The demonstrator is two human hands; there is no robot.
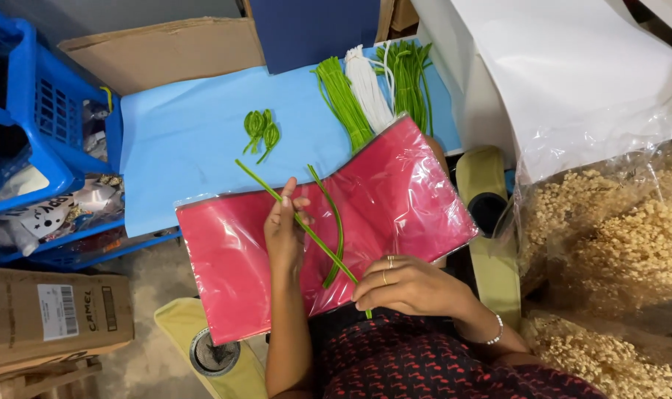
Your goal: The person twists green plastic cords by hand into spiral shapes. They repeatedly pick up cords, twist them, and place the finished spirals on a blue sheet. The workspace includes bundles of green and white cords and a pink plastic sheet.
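Green pipe cleaner [306, 229] runs diagonally across the red plastic-wrapped packet [395, 199], pinched by the left hand [284, 233] near its upper end, right hand [406, 284] at its lower.

1. We see an evenly lit scene, bright across the middle, with soft light that seems to fall from above.
2. Glare streaks the clear wrap over the red sheet [336, 229], strongest near its upper right corner, and the plastic bag [609, 222] at the right shows pale sheen.
3. We find shadows faint and short: a soft one under our left hand [284, 233], and darker patches at the floor by the blue crate [48, 133].
4. Focus is sharp at the centre; the white sheet [572, 66] at the upper right looks nearly blown out.
5. The edges bend slightly outward, a wide-lens stretch.
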